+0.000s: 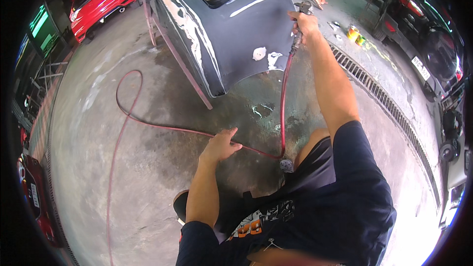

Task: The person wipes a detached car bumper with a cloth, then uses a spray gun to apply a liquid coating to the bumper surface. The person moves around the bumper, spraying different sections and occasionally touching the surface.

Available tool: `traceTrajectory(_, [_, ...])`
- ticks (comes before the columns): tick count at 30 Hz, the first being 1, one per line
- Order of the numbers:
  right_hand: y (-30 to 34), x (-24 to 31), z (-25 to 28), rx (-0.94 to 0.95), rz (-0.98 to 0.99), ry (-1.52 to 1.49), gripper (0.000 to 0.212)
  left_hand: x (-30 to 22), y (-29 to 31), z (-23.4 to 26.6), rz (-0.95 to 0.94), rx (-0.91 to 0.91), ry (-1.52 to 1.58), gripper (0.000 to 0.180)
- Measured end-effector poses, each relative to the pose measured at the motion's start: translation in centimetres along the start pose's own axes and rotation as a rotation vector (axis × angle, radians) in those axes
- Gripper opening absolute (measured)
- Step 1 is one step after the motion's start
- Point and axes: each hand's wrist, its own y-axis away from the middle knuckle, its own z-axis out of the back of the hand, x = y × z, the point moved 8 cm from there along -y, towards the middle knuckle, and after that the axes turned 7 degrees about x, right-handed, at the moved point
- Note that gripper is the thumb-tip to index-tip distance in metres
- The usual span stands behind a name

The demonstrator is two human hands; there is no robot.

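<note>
Concrete floor (162,197), grey, scuffed. Dark stained area well left of the drain (389,101), with greenish blotches at the stain's drain side. Drain is a long slotted metal strip set into the floor. Left of drain: thin red hose (167,127), one loop, long tail running off. Right of drain, near its upper end: red-yellow can (353,33), greenish can (361,41) just beside, few small pale bits, too small to tell. Black car (421,32) parked right of drain; bright red car (102,4) far left of it.
</note>
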Motion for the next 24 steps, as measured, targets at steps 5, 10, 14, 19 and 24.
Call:
traceTrajectory(5, [4.5, 0.8, -4.7, 0.318, 0.075, 0.117, 0.03, -0.3, 0.3, 0.4, -0.017, -0.013, -0.002, 0.074])
traceTrajectory(10, [10.0, 1.6, -8.9, 0.512, 0.087, 0.162, 0.028, -0.5, 0.7, 0.3, -0.003, 0.024, 0.018, 0.075])
traceTrajectory(14, [12.6, 3.3, -11.1, 0.559, 0.138, 0.318, 0.029, -0.3, 1.0, 0.7, -0.055, -0.079, -0.024, 0.072])
traceTrajectory(19, [13.5, 5.6, -12.1, 0.394, 0.335, 0.682, 0.033, 0.0, 1.3, 0.8, -0.095, -0.133, -0.034, 0.071])
traceTrajectory(24, [12.3, 7.2, -12.6, 0.29, 0.43, 0.749, 0.037, -0.2, 1.8, 1.1, -0.059, -0.116, -0.01, 0.07])
